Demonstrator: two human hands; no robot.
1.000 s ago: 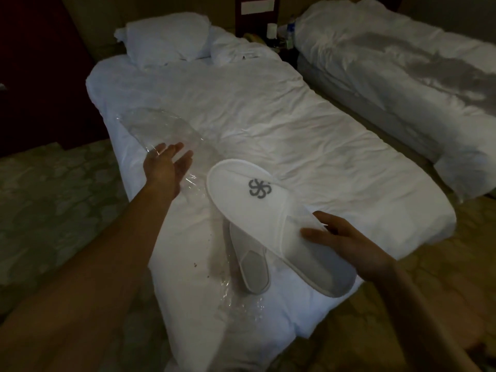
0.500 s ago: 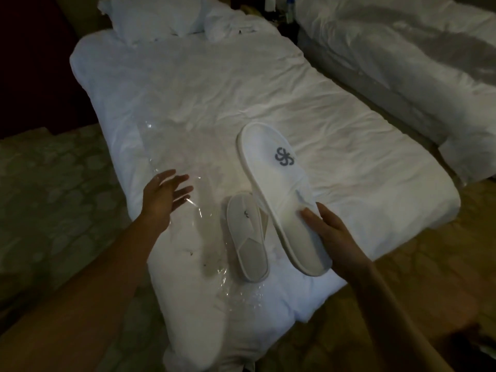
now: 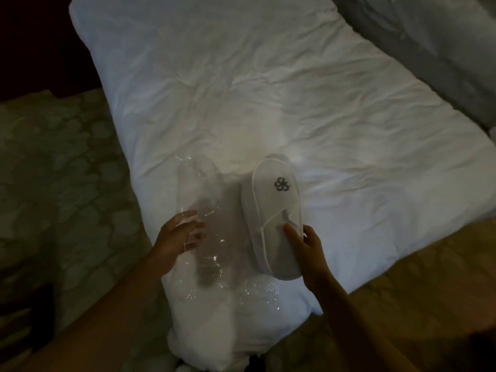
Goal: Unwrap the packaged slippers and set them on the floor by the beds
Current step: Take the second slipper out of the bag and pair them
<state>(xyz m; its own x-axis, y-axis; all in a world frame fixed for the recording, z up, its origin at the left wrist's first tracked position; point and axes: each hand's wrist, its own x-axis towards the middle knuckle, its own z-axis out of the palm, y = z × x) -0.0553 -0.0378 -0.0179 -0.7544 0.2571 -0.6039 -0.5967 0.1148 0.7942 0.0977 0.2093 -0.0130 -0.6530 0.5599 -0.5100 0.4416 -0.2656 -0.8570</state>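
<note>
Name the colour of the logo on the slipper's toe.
Dark grey, on the white slipper; seen in the head view.

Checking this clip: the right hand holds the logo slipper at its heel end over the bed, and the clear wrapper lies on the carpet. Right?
Not quite. The head view shows the clear wrapper on the bed, under the left hand. The right hand does hold the slipper there.

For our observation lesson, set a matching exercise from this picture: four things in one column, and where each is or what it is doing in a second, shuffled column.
Things:
1. white slipper
2. clear plastic wrapper
3. left hand
4. patterned carpet

Places or states:
A. spread open over the plastic
B. on the floor, left of the bed
C. gripped at its heel end by the right hand
D. lying crumpled on the duvet

Pairs: 1-C, 2-D, 3-A, 4-B
</note>
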